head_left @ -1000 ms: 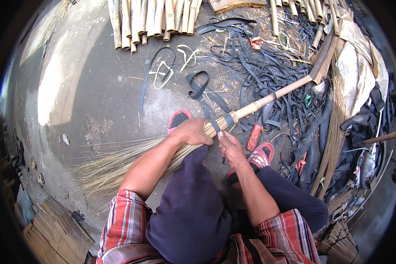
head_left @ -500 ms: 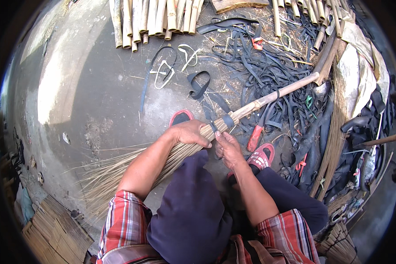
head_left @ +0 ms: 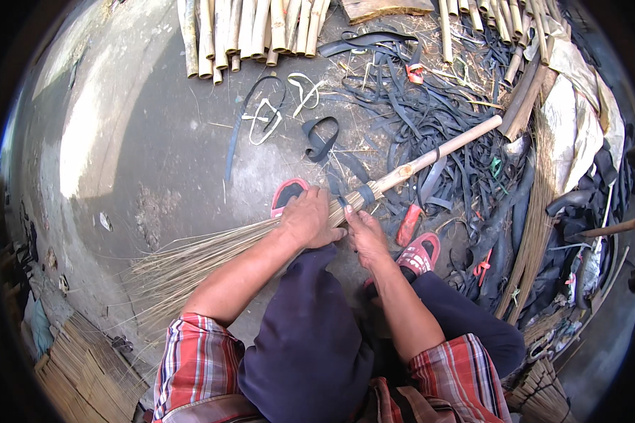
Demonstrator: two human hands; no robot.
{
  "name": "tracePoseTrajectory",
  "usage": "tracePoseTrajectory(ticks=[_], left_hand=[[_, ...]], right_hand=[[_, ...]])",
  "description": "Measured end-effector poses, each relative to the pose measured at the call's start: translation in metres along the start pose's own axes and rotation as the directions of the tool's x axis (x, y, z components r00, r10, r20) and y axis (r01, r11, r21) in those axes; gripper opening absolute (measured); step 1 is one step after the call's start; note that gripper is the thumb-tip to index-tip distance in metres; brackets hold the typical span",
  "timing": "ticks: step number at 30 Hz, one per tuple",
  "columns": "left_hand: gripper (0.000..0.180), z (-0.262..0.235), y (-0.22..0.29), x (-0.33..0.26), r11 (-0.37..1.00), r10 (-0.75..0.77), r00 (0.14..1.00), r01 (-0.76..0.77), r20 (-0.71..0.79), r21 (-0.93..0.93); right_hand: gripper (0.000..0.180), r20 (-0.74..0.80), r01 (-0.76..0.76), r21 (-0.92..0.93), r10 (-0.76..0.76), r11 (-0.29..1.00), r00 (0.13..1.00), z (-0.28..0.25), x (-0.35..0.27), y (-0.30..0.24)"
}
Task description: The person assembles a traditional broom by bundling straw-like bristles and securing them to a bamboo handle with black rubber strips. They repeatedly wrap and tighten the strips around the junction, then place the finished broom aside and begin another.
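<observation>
On the concrete floor [head_left: 162, 162], centre frame: a broom [head_left: 317, 211] lies diagonally across the person's lap area, bristles fanned out lower left, wooden handle [head_left: 437, 149] running up right toward the bamboo and scrap pile. Left hand [head_left: 307, 217] wraps over the bristle bundle just below the dark binding band [head_left: 365, 195], fingers closed around it. Right hand [head_left: 365, 236] sits just beside it on the near side of the bundle, fingers curled and pinching at the bristles near the band; what exactly it pinches I can't tell. Red sandals: one [head_left: 286, 196] touching the left hand's far side, the other [head_left: 420, 254] just right of the right hand. Red-handled tool [head_left: 408, 224] lies between handle and right sandal. Black rubber strips [head_left: 430, 106] scattered behind the handle, bamboo poles [head_left: 250, 32] stacked at top edge.
</observation>
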State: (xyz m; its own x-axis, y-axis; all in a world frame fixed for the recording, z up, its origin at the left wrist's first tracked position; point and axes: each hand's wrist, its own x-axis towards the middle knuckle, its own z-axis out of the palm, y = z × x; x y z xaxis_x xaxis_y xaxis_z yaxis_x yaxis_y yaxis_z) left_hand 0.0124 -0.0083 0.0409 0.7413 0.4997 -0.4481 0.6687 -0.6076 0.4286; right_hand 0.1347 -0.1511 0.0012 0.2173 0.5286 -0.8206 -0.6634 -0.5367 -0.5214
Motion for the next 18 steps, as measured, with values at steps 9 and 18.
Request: tracePoseTrajectory(ticks=[9, 18], left_hand=[[0.064, 0.032, 0.002, 0.003, 0.993, -0.008, 0.977, 0.034, -0.212, 0.117], [0.061, 0.023, -0.003, 0.003, 0.998, -0.053, 0.991, 0.055, -0.122, 0.015]], right_hand=[[0.029, -0.011, 0.000, -0.145, -0.002, 0.989, 1.000, 0.002, 0.007, -0.001], [0.028, -0.005, 0.082, -0.406, -0.092, 0.910, 0.996, 0.007, -0.019, -0.019]])
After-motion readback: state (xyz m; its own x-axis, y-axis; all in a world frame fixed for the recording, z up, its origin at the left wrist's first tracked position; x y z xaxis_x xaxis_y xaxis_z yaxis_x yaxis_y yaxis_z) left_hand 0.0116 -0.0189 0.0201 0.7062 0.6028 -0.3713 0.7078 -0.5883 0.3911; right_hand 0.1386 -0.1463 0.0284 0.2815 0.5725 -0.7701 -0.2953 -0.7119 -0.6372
